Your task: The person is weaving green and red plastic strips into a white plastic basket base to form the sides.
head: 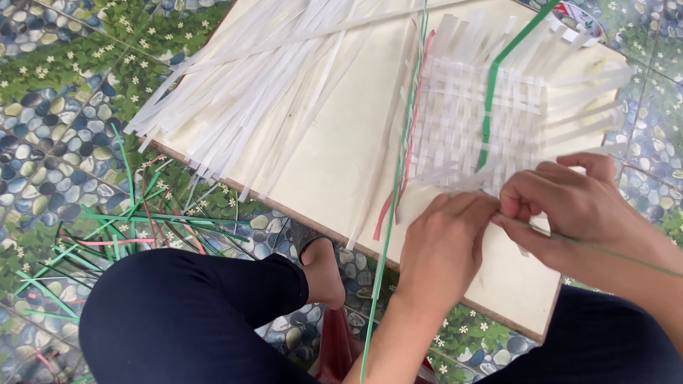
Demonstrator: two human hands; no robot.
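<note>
A square mat woven of white paper strips (462,121) lies on a cream board (327,156), with one green strip (494,92) running through it lengthwise. My left hand (445,245) pinches the mat's near edge, fingers curled on a white strip. Touching it from the right, my right hand (569,210) grips a thin green strip that trails off to the right, fingertips meeting those of the left at the mat's edge. A red strip and thin green strips (398,163) lie along the mat's left side.
A fan of loose white strips (256,92) covers the board's left half. Green and pink strips (107,235) lie scattered on the pebble-and-grass patterned floor at left. A tape roll (578,18) sits at the board's far corner. My dark-trousered knees and a bare foot (321,270) are at the near edge.
</note>
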